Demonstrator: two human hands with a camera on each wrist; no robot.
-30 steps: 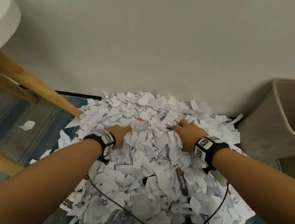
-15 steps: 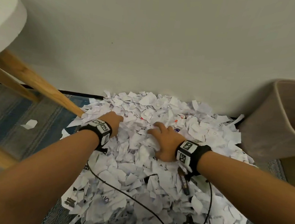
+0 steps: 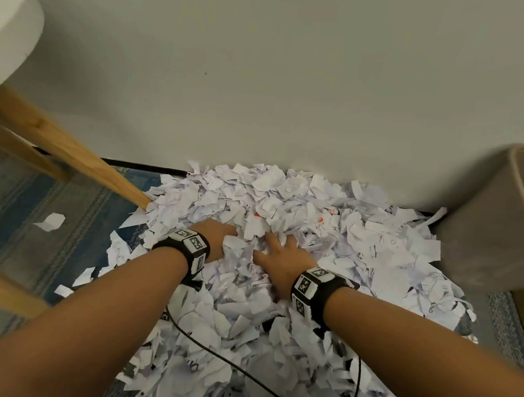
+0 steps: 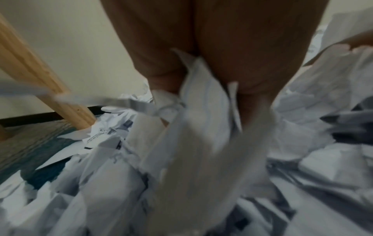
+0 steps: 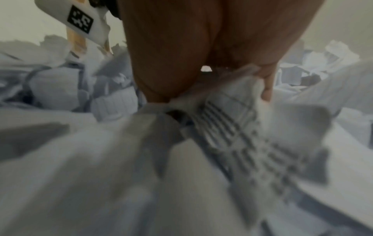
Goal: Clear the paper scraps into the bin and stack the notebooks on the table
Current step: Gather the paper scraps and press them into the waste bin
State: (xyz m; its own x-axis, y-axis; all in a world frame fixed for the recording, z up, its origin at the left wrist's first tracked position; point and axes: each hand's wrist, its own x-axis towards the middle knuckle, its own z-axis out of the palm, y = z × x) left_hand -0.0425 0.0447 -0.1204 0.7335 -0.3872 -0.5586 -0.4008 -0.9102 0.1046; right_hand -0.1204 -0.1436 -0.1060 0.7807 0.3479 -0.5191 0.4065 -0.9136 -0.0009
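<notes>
**Both hands in the scrap heap by the wall**

A big heap of torn white paper scraps, some w/ print and red marks, lies on the blue-grey striped rug, pushed up against the pale wall. It runs from the skirting line down to the bottom edge of the head view.

Left hand is sunk into the middle of the heap, fingertips hidden under paper. Left wrist cam shows crumpled scraps bunched up between thumb and fingers, so it's gripping a wad of scraps; view is blurred.

Right hand lies just beside the left, back of hand up, fingers spread on top of the scraps. Right wrist cam, also blurred, shows paper gathered under the palm w/ a fingertip curling down round it – looks like a loose grasp on scraps, but can't tell how firm.

Both wrists wear black bands w/ white marker tags; thin black cables trail over the lower part of the heap.

Beige fabric-sided bin stands at right against the wall, its near side touching the heap's edge; inside not visible. At left, slanted light-wood legs of a white round-topped counter; one leg's foot meets the heap. A few stray scraps lie apart on the rug.
</notes>
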